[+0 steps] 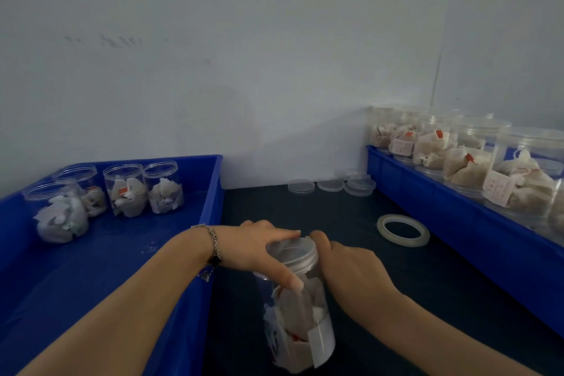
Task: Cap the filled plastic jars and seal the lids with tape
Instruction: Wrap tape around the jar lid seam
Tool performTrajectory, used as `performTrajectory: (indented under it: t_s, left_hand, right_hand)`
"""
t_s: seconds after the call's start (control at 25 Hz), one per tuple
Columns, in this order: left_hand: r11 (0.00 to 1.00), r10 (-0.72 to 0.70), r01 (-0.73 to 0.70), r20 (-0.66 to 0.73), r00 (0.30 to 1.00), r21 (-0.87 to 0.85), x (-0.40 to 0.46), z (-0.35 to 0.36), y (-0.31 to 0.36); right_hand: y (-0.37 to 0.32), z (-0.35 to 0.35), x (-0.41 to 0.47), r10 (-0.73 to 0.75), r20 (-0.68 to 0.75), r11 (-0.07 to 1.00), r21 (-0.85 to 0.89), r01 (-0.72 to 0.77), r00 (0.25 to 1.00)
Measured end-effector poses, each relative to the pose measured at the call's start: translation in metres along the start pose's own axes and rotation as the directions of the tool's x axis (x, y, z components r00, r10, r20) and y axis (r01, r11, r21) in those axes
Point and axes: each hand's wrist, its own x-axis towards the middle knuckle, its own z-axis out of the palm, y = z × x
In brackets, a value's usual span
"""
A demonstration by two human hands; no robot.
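Head cam showed both hands on one jar [300,323] in the middle of the dark table [351,217]. Left hand [262,249] curled over the lid [290,250] w/ fingers down the near side of the jar; right hand [351,262] wrapped the lid rim from the other side, thumb on top. So both were clamped on the jar top, prob. twisting the lid on. Jar stood right under the hands, full of tea bags, a bit tilted toward the camera. What could go wrong: lid could go on crooked & not close, b/c the jar leaned, or the jar could slip & tip, b/c nothing held its bottom. Tape roll [403,229] lay flat near the right hand, not touched yet. Spare lids [331,185] sat at the back by the wall. Left blue bin [210,180] held open jars [143,189] w/ no lids; right blue bin [427,192] held capped jars [476,156].
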Motion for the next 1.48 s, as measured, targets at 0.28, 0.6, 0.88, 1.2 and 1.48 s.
performTrajectory:
  t_s: [0.28,0.6,0.88,1.2,1.48]
  left_hand:
    - [0.994,0.074,-0.065,0.094,0.993,-0.090,-0.016,-0.015,-0.005]
    - [0.998,0.030,-0.032,-0.031,0.999,-0.054,-0.020,-0.014,0.001]
    - [0.987,-0.149,0.156,-0.128,0.981,0.049,0.001,0.004,0.009]
    - [0.999,-0.017,0.014,-0.085,0.996,-0.035,0.000,0.001,0.004]
    - [0.983,0.080,-0.101,-0.135,0.988,-0.155,-0.002,0.003,0.007]
  right_hand:
    - [0.000,-0.007,-0.005,-0.003,-0.060,0.991,0.133,0.011,0.998]
    - [-0.015,-0.008,-0.008,-0.011,-0.142,0.998,-0.064,0.002,0.990]
    - [-0.011,-0.009,-0.009,0.023,0.054,0.889,0.455,-0.045,0.998]
    - [0.009,-0.004,-0.025,-0.047,0.185,0.570,0.812,-0.126,0.982]
    - [0.044,-0.029,-0.030,0.050,0.007,0.906,0.422,-0.048,0.999]
